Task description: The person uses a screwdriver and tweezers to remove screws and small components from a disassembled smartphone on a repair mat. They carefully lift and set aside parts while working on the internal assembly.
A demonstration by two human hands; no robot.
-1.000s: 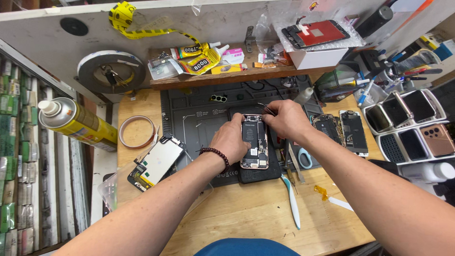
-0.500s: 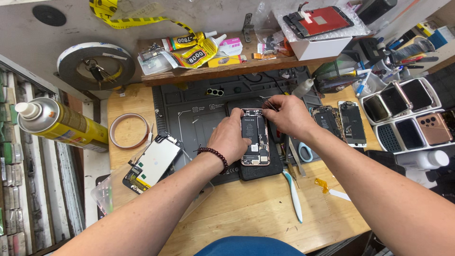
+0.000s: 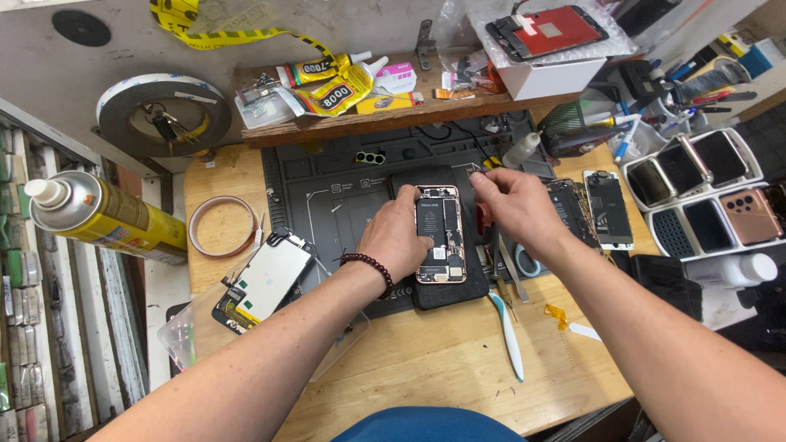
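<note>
Head view: left hand (image 3: 399, 237) curls over the edge of an opened rose-gold phone body (image 3: 440, 235), steadying it on a black block on the dark grey work mat (image 3: 327, 184). Right hand (image 3: 512, 209) pinches something small at the phone's top corner; what it is stays hidden under its fingers. Detached white screen (image 3: 266, 281) lies well left.

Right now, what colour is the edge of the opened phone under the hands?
Rose gold, a pinkish rim on the opened phone, seen in the head view.

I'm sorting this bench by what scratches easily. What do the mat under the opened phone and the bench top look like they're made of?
Mat: probably silicone or rubber, matte dark grey with moulded compartments and no glare. Bench top: wood, pale with visible grain, lightly worn. The left hand steadies the opened phone.
</note>
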